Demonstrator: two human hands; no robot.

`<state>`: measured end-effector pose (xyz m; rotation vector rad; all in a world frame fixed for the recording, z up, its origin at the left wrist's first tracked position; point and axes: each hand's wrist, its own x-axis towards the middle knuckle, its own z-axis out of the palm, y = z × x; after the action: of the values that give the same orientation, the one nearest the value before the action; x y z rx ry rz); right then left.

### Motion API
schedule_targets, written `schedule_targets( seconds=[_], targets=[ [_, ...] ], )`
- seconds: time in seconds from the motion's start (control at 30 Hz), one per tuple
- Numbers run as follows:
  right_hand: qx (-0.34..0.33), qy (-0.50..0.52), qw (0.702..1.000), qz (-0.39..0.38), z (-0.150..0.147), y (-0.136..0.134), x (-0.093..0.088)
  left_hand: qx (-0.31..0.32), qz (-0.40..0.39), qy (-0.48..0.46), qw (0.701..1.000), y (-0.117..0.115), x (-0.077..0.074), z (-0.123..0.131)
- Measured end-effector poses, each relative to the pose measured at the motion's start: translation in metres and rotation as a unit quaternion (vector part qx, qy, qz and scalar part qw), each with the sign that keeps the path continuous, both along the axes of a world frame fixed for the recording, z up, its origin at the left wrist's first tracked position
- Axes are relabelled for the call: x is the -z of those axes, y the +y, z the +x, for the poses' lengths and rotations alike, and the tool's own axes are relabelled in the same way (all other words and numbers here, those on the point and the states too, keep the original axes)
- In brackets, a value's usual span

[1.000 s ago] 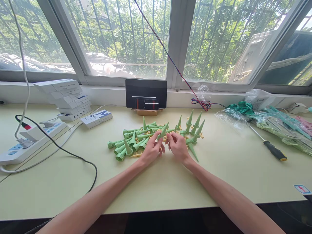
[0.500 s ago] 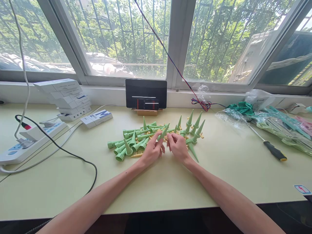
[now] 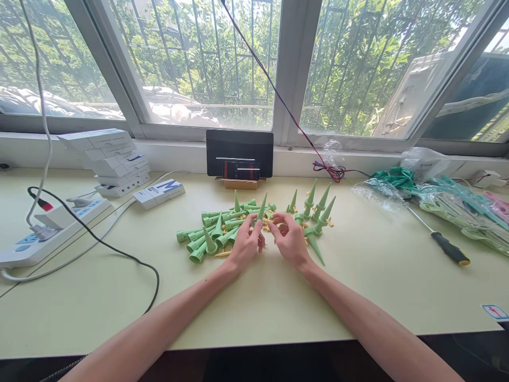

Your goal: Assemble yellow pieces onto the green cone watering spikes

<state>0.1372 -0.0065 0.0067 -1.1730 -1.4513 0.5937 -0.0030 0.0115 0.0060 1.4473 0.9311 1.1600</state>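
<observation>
Green, smoothly tapered, a cone is pinched by left fingers — right fingers curled, hold unclear.

White box, left of the black tablet: large blue letter M, finer print unreadable. Stacked boxes, farther left: lettering illegible. Phone, before the tablet: characters illegible. Sticker, far right of the tablet: red symbol, blue border.

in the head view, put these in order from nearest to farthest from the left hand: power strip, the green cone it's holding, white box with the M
1. Green cone: gripped in the left hand, tip up.
2. White box: left of the hand and beyond it.
3. Power strip: farther left, past the box.
</observation>
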Motion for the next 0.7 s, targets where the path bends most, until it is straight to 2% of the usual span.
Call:
schedule_targets(
  seconds=[0.43, 0.7],
  targets=[
    [0.002, 0.006, 1.000, 0.000, 0.0017, 0.0032, 0.0044, -0.001, -0.002, 0.013, 1.000, 0.0012, 0.0019, -0.0008],
    [0.008, 0.000, 1.000, -0.007, 0.0010, 0.0015, 0.0003, -0.009, 0.004, -0.001, 1.000, -0.0008, -0.0004, 0.0003]
  ],
)
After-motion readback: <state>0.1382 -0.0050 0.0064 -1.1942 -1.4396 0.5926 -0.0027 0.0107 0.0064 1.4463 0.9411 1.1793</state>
